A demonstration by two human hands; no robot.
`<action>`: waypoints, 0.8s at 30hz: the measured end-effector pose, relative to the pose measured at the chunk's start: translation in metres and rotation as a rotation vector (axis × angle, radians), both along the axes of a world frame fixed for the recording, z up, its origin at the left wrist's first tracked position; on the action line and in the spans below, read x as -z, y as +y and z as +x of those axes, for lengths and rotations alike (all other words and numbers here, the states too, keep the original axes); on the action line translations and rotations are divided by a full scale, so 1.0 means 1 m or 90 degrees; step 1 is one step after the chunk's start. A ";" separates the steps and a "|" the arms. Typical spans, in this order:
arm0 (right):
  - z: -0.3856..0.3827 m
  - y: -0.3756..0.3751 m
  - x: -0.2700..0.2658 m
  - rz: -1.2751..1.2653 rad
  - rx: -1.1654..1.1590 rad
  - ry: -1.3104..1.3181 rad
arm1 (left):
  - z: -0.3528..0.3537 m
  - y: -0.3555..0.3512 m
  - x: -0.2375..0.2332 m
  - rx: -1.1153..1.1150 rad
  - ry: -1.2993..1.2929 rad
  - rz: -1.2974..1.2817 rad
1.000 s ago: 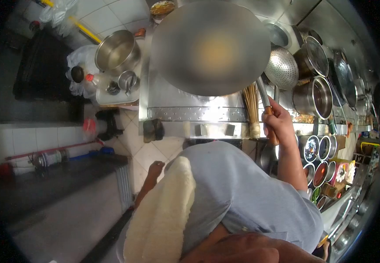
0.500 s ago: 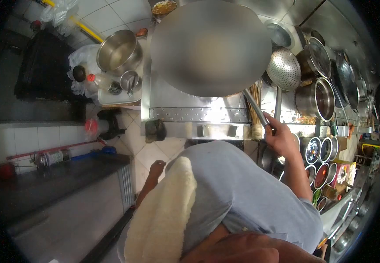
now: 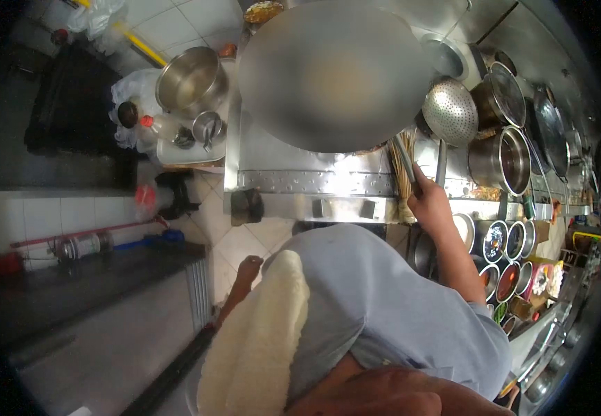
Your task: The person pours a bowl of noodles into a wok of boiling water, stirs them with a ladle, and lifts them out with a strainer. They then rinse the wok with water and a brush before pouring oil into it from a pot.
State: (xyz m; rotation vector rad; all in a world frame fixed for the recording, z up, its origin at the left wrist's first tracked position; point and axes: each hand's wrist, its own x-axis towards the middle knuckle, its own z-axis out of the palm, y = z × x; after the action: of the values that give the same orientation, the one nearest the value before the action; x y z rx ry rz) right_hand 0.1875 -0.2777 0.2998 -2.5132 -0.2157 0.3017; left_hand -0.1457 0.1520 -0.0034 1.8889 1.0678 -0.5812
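Note:
My right hand (image 3: 430,205) is closed around the long metal handle (image 3: 405,157) of a utensil. Its far end disappears into a large blurred patch over the stove, so I cannot make out its head. Beside that handle a bundled bamboo brush (image 3: 404,182) rests on the stove edge. A perforated skimmer (image 3: 451,109) lies just to the right, its handle pointing toward me. My left hand (image 3: 248,267) hangs low by my left side with curled fingers, apart from any utensil. A cream towel (image 3: 255,340) drapes over my grey shirt.
On the left stand a deep steel pot (image 3: 191,82), a small metal cup (image 3: 207,127) and a red-capped bottle (image 3: 165,128). Pots (image 3: 511,161) line the right, above several seasoning containers (image 3: 507,281). A dark counter (image 3: 99,288) runs along the lower left.
My right hand has shifted slightly left and forward with the handle, which now stands closer to the bamboo brush. My left hand looks nearly unchanged.

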 end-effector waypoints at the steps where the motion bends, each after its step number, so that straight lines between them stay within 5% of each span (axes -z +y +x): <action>1: 0.004 0.001 0.014 -0.037 -0.018 -0.088 | 0.000 0.001 0.001 0.008 -0.003 -0.010; 3: 0.014 0.004 0.030 -0.028 0.011 -0.090 | -0.014 0.005 0.025 0.013 -0.005 -0.024; 5: 0.025 0.010 0.033 -0.018 0.043 -0.091 | -0.035 0.018 0.075 0.430 -0.201 0.213; 6: 0.033 0.018 0.033 0.029 0.064 -0.067 | -0.032 0.016 0.068 0.431 -0.201 0.213; 8: 0.049 0.022 0.041 0.078 0.087 -0.043 | -0.016 0.006 0.033 0.089 -0.077 0.026; 11: 0.065 0.026 0.055 0.280 0.107 0.095 | -0.009 0.003 0.023 0.078 -0.088 0.044; 13: 0.062 0.037 0.018 0.607 0.157 0.361 | -0.009 0.002 0.022 0.085 -0.113 0.048; 17: 0.058 0.026 -0.002 0.843 0.183 0.523 | -0.005 -0.001 0.011 -0.013 -0.067 -0.058; 22: 0.037 0.011 -0.023 0.881 0.196 0.568 | -0.009 -0.001 0.022 -0.008 -0.059 -0.035; 24: 0.028 0.006 -0.024 0.779 0.174 0.483 | -0.008 -0.001 0.021 -0.021 -0.040 -0.045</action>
State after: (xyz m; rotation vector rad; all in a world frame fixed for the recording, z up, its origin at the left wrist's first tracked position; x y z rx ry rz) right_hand 0.2153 -0.2718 0.3240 -1.0933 0.2084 0.7082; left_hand -0.1537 0.1506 -0.0247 1.8126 1.0232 -0.5307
